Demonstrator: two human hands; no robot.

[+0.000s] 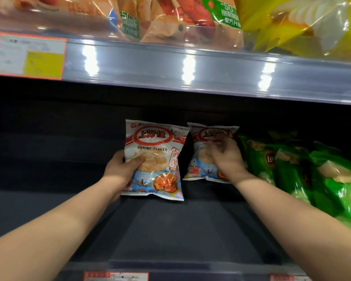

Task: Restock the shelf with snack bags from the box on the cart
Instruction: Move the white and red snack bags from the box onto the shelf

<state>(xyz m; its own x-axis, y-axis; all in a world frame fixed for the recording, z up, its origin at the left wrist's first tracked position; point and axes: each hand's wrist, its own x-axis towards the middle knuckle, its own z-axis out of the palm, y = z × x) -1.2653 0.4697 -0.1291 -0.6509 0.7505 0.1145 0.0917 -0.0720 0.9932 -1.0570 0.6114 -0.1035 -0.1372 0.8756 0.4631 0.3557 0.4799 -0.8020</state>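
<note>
Two white-and-red shrimp flakes bags stand upright on the dark lower shelf (160, 230). My left hand (123, 169) grips the nearer bag (154, 157) at its lower left edge, thumb across the front. My right hand (227, 157) lies over the front of the second bag (203, 142), which stands further back and to the right, beside the green bags; its fingers are curled on the bag. The box and the cart are out of view.
Green chip bags (292, 169) fill the right part of the lower shelf. The upper shelf's shiny rail (190, 63) overhangs, with orange bags (180, 19) and a yellow bag (302, 25) above. A price tag (26, 55) sits at upper left.
</note>
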